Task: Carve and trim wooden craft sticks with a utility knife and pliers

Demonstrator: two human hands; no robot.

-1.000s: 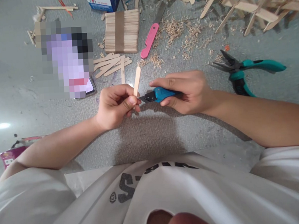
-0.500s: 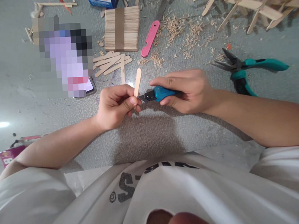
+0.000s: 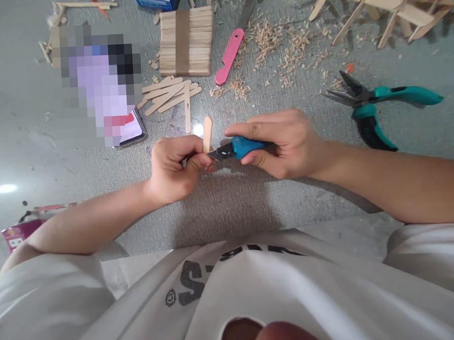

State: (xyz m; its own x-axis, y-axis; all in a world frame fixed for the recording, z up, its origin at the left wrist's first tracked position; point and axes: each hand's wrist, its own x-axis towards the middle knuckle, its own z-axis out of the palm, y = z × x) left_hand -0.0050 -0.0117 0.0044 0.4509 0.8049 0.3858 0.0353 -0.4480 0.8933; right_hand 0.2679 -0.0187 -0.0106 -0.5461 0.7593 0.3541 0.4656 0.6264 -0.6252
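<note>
Pinched in the fingers of my left hand (image 3: 179, 167) is a wooden craft stick (image 3: 208, 132), its rounded end pointing away from me and its lower part hidden by the fingers. My right hand (image 3: 282, 144) is closed round a blue and black utility knife (image 3: 244, 146). The knife's blade points left and meets the stick beside my left thumb. Beyond my hands lie several loose craft sticks (image 3: 170, 95) and a banded bundle of sticks (image 3: 199, 42).
A pink-handled knife (image 3: 229, 58) lies beside wood shavings (image 3: 268, 38). Teal pliers (image 3: 364, 99) rest open at the right, below a lattice of joined sticks (image 3: 385, 2). At the left are a phone (image 3: 133, 132), partly blurred out, and a purple packet (image 3: 19, 234).
Both hands have shifted slightly toward me, the right also a little left. Less of the craft stick shows above my left fingers, and the knife blade sits closer to the thumb.
</note>
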